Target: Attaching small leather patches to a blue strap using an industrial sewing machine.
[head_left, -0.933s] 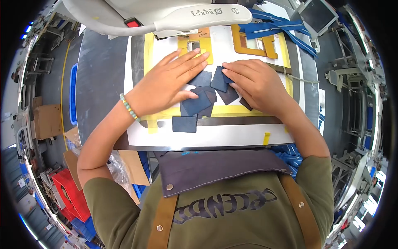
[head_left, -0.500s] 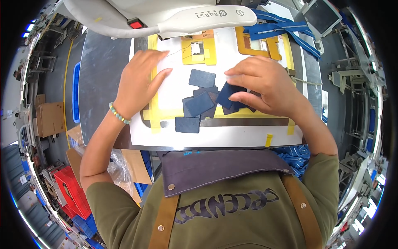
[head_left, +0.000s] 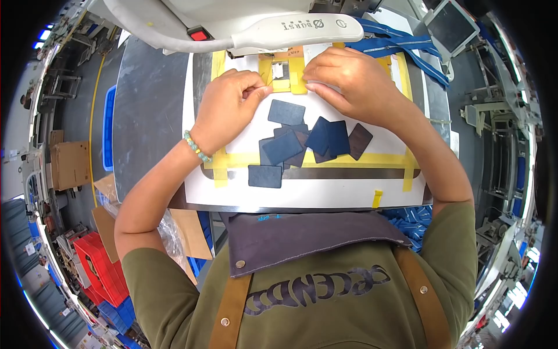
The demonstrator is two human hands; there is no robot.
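Note:
My left hand point(head_left: 232, 104) is at the near left corner of a yellow taped frame point(head_left: 297, 75) with a small window in its middle. Its thumb and forefinger are pinched together, and whatever lies between them is too small to make out. On the frame's other side, my right hand point(head_left: 354, 84) has thumb and fingers slightly apart, tips by the right edge, with nothing seen in them. Closer to me lies a loose pile of small dark blue rectangular pieces point(head_left: 283, 148), some overlapping. A dark brown piece point(head_left: 361, 141) rests at the pile's right.
A white machine arm point(head_left: 296, 32) overhangs the far side of the white work board point(head_left: 308, 195), which is edged with yellow tape. Blue zipper strips point(head_left: 401, 42) lie at the far right. Beyond the table's left edge are a blue bin point(head_left: 108, 128) and red crates point(head_left: 102, 267).
My right hand has left the dark blue pieces and moved up to the yellow frame. My left hand has moved right to the frame, its thumb and forefinger closing into a pinch.

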